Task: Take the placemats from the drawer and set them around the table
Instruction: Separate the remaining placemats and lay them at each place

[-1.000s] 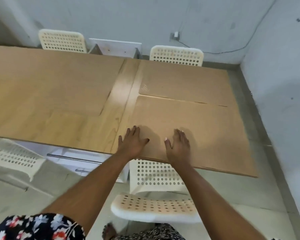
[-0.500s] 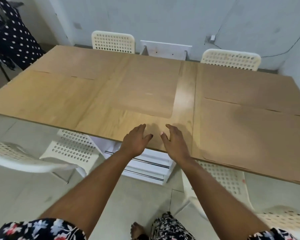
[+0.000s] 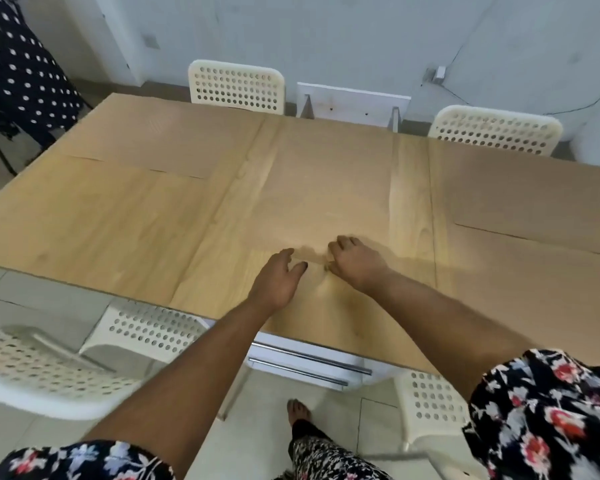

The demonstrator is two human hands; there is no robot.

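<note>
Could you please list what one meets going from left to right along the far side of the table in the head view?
Polka-dot garment → left perforated chair → white panel → right perforated chair.

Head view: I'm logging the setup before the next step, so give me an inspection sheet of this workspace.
Surface: wooden table, light grain.
Job's things: tan placemats lie flat at the left, middle and right; drawers beneath the near edge look closed.
Clutter: nothing seen.
Hands: left hand open over the middle placemat's near part; right hand has its fingers curled at that placemat, grip unclear.
Cables: a thin cable runs along the back wall.
Surroundings: white perforated chairs around the table; spotted cloth hanging far left.
</note>
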